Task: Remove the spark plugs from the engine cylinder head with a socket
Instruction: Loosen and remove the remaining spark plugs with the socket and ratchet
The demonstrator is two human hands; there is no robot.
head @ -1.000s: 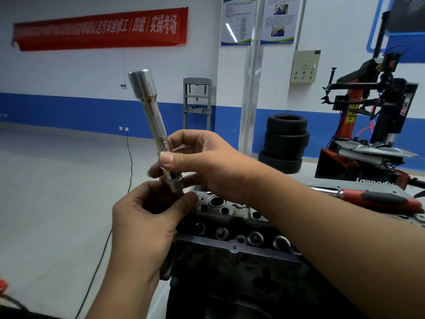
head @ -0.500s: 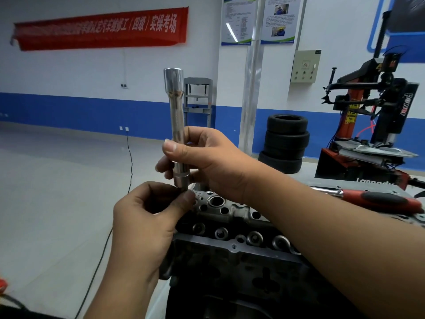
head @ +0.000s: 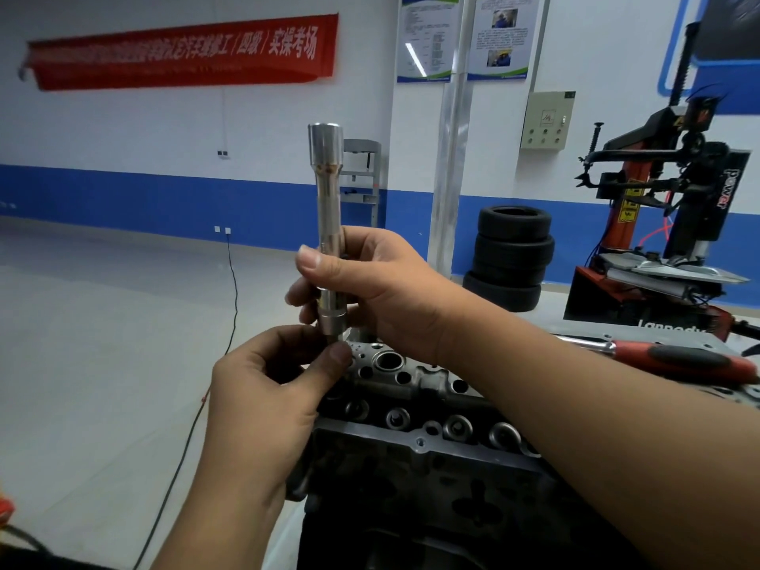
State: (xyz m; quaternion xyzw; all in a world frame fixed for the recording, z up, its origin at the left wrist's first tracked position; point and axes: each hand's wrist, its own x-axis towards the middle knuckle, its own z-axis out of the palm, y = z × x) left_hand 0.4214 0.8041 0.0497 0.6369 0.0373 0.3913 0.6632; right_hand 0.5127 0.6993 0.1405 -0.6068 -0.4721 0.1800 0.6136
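The setting is an automotive repair training workshop. A red tyre-changing machine [head: 674, 224] stands against the blue-and-white wall beside a stack of tyres [head: 510, 257], and an engine cylinder head [head: 427, 409] sits in the foreground. A red banner [head: 181, 51] and wall posters [head: 464, 35] carry text, apparently instructional, too blurred to read.

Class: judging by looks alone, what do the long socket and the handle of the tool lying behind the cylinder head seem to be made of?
Long socket: probably chromed or polished steel, with bright mirror-like highlights.
Tool handle: seemingly red plastic with a matte black rubbery insert; it shows no metallic shine.
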